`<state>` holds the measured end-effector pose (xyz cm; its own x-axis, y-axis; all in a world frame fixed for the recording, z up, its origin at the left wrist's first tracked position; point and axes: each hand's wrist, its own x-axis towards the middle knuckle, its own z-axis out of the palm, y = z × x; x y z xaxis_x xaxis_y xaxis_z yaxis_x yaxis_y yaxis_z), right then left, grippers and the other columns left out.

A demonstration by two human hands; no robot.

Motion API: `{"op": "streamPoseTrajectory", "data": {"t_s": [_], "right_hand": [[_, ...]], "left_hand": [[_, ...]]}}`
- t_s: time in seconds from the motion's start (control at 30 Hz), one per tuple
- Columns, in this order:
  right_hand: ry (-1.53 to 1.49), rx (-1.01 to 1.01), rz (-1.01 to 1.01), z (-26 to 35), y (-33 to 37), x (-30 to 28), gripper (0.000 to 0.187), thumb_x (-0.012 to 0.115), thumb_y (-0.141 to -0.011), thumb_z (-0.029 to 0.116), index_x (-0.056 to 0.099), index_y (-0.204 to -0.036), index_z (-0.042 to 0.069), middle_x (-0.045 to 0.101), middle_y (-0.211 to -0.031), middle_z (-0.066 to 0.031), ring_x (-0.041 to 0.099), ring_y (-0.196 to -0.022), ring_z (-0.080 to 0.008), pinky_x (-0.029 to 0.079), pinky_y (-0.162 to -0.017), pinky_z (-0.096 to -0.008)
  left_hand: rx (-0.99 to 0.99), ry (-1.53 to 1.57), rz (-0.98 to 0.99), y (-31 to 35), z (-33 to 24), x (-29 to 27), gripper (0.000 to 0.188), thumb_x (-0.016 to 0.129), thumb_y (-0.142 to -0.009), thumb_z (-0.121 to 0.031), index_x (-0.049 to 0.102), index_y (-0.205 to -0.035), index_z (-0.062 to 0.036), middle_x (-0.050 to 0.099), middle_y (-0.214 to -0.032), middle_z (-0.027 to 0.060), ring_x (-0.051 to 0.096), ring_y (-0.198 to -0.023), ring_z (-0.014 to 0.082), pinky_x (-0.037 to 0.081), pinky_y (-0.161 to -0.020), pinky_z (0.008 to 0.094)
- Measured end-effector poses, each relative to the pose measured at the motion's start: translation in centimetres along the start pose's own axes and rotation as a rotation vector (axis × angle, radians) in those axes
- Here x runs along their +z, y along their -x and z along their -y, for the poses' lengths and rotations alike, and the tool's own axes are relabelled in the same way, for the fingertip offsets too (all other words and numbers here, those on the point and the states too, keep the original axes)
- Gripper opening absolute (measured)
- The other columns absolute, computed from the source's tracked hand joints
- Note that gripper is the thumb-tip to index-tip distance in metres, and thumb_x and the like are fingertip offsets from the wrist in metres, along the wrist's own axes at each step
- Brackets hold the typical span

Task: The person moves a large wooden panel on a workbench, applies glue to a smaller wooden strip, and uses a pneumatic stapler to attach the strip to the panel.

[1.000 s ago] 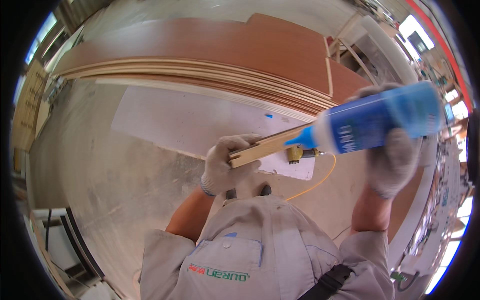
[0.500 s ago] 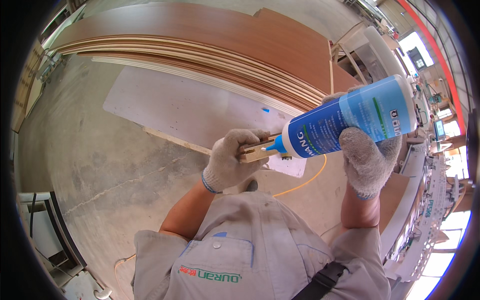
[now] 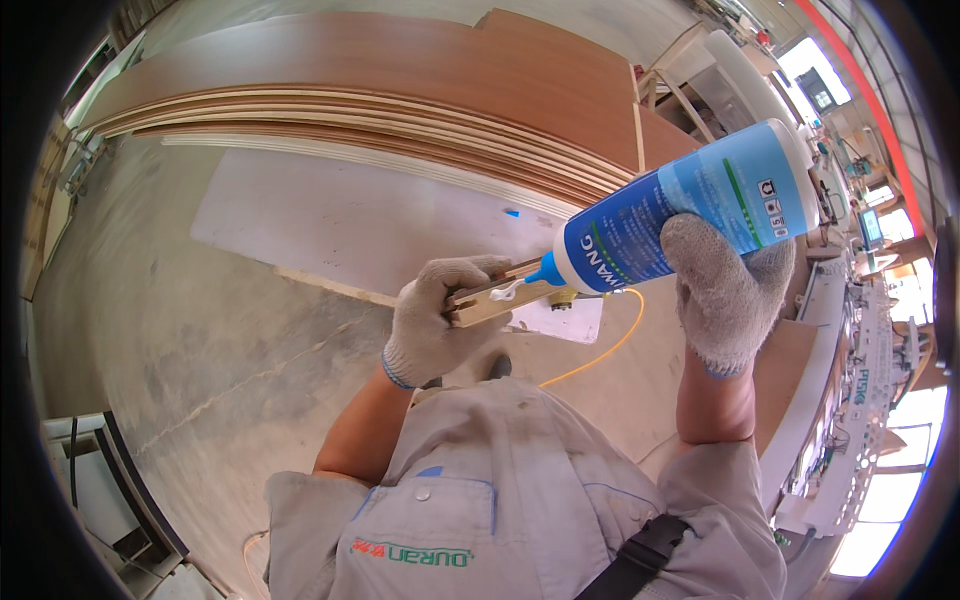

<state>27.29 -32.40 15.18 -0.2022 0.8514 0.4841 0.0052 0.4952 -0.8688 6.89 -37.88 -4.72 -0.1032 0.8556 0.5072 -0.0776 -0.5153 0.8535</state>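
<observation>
My left hand (image 3: 428, 318), in a pale knitted glove, is closed round a narrow wooden piece (image 3: 474, 315) in front of my chest. A slot seems to run between its two light strips. My right hand (image 3: 725, 290), gloved too, grips a large blue and white glue bottle (image 3: 690, 205) tilted nozzle-down to the left. The blue nozzle (image 3: 544, 271) is at the wood's top face, where a white bead of glue (image 3: 507, 291) lies. The right fingers behind the bottle are hidden.
Stacked brown panels (image 3: 400, 65) with pale edges lie ahead, beside a light grey board (image 3: 350, 205) near the floor. An orange hose (image 3: 625, 338) curves over the concrete floor (image 3: 240, 330). Machinery (image 3: 850, 400) stands at the right, and a dark-framed unit (image 3: 115, 500) at lower left.
White glue has spread into a longer bead on the wood. The nozzle has shifted right along the piece, away from my left fingers. Both hands appear slightly further left in view.
</observation>
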Motion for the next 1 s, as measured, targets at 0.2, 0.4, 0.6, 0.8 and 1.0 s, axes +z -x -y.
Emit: {"op": "streamPoseTrajectory", "data": {"t_s": [0.2,0.4,0.6,0.8,1.0], "right_hand": [[0.041,0.060,-0.146,-0.4,-0.1,-2.3,0.038,0.088,-0.080,0.002,0.072,-0.115,-0.001,0.076,-0.101,-0.0061,0.071,-0.088,-0.0135,0.059,-0.079,-0.0293],[0.109,0.063,-0.207,-1.1,-0.4,-5.4,0.027,0.086,-0.084,0.004,0.075,-0.109,0.000,0.077,-0.096,-0.0052,0.071,-0.083,-0.0122,0.057,-0.074,-0.0270],[0.130,0.119,-0.283,-1.3,-0.6,-7.5,0.026,0.075,-0.088,0.000,0.069,-0.113,-0.001,0.073,-0.101,-0.0068,0.071,-0.090,-0.0155,0.056,-0.085,-0.0287],[0.113,0.070,-0.323,-2.4,-1.2,-9.3,0.031,0.073,-0.089,-0.001,0.067,-0.118,-0.002,0.072,-0.105,-0.0083,0.071,-0.096,-0.0179,0.055,-0.091,-0.0308],[0.205,0.073,-0.409,-2.5,-1.1,-11.3,0.033,0.073,-0.088,0.001,0.066,-0.120,-0.004,0.072,-0.106,-0.0084,0.071,-0.098,-0.0190,0.055,-0.094,-0.0326]], "left_hand": [[-0.032,0.032,0.014,0.3,0.2,-0.3,0.045,0.084,-0.085,0.001,0.053,-0.117,-0.0020,0.068,-0.130,0.0292,0.069,-0.120,0.0327,0.057,-0.100,0.0423],[-0.055,-0.003,0.003,0.5,0.0,-0.4,0.042,0.084,-0.085,-0.001,0.053,-0.114,-0.0023,0.068,-0.127,0.0309,0.070,-0.118,0.0343,0.057,-0.100,0.0442],[0.002,0.030,-0.013,0.5,0.4,-0.1,0.044,0.085,-0.085,0.000,0.053,-0.114,-0.0025,0.070,-0.126,0.0295,0.072,-0.115,0.0297,0.059,-0.096,0.0400],[0.004,-0.017,-0.013,0.7,0.4,-0.3,0.045,0.086,-0.084,0.000,0.052,-0.114,-0.0025,0.070,-0.125,0.0303,0.072,-0.115,0.0300,0.058,-0.097,0.0400],[-0.015,0.020,-0.030,0.6,0.0,-0.2,0.043,0.085,-0.084,0.000,0.053,-0.113,-0.0019,0.070,-0.125,0.0311,0.072,-0.114,0.0306,0.058,-0.096,0.0408]]}}
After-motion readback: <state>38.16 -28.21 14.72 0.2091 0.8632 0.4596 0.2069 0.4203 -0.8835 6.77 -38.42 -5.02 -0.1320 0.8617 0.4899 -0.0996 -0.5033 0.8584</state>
